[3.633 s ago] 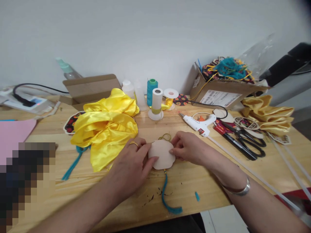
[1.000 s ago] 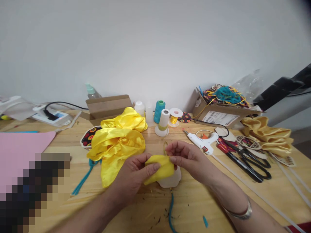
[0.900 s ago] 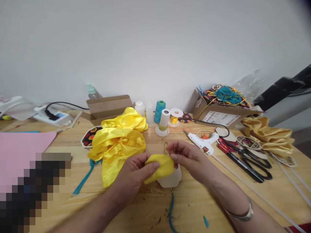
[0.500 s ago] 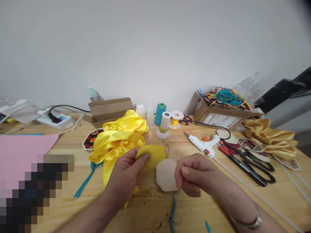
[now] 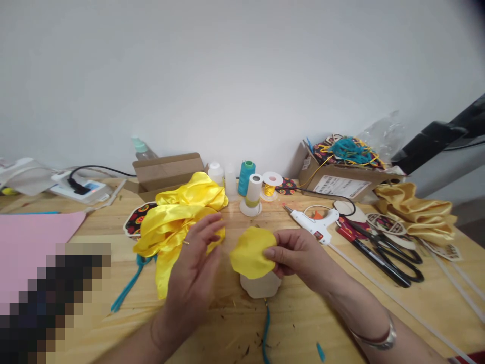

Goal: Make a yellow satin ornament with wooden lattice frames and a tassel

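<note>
Yellow cloth point(image 5: 252, 253), edge pinched in right grip point(image 5: 299, 257).

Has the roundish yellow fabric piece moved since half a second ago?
Yes, to the right: the roundish yellow fabric piece, then below and left of the white cylindrical spool, now shows roughly straight below it.

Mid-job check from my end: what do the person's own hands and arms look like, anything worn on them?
The left hand wears a slim gold-coloured ring. The right hand has no ring in view; a shiny silver-coloured bangle circles that forearm. No gloves or sleeves show.
</note>
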A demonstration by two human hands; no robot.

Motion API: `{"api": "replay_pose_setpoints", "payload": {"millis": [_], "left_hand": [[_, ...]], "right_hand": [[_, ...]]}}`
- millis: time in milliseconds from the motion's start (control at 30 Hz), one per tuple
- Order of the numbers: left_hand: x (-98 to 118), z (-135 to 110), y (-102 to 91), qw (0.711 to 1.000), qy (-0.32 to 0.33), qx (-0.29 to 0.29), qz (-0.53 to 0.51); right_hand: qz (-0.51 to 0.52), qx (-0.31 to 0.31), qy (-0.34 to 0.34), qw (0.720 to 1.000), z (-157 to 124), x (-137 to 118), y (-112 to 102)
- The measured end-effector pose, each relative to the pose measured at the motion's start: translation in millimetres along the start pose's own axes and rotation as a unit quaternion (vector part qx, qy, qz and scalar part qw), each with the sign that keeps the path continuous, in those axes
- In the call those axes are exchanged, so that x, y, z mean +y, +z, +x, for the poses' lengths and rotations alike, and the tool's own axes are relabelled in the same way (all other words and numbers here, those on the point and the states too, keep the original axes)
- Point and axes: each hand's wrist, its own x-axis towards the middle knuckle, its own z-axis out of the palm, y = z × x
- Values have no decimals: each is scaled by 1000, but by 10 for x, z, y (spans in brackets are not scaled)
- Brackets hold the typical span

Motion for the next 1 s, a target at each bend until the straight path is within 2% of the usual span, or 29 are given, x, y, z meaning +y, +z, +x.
{"api": "replay_pose_setpoints", "payload": {"millis": [33, 100, 167, 233, 367, 467, 533, 633, 733, 800, 833, 900, 933, 1000], "left_hand": [[5, 24, 17, 994, -77, 8, -74], [4, 68, 41, 956, -196, -5, -216], [-12, 95, 46, 917, -259, -40, -301], [-37, 98, 29, 906, -277, -84, -310], [-75, 63, -18, 903, -257, -167, -300], [-66, 34, -21, 873, -293, -249, -299], [-46, 22, -16, 873, -316, -263, -264], [-10, 17, -23, 882, -313, -229, -269], [21, 14, -41, 877, -308, -213, -302], [34, 5, -50, 870, -314, -224, -307], [37, -1, -52, 866, -317, -234, -306], [38, -12, -53, 862, -314, -253, -307], [36, -16, -51, 862, -308, -257, -310], [36, -20, -47, 866, -298, -254, -312]], "right_hand": [[-2, 4, -6, 1000, -1, -5, -6], [-5, 1, -19, 1000, -3, -7, -11], [-7, -12, -29, 999, -9, 2, -6], [-9, -32, -34, 999, -22, 19, 10], [-46, -86, -50, 994, -64, 50, 62], [-102, -107, -61, 987, -103, 25, 95], [-170, -89, -63, 979, -124, -37, 96], [-298, -13, -82, 951, -124, -219, 66], [-366, 70, -158, 914, -59, -510, 53], [-407, 128, -236, 873, 31, -741, 88], [-441, 162, -280, 837, 91, -856, 122], [-519, 220, -354, 747, 239, -1062, 214], [-556, 245, -366, 705, 324, -1142, 267], [-620, 275, -345, 649, 502, -1239, 372]]}}
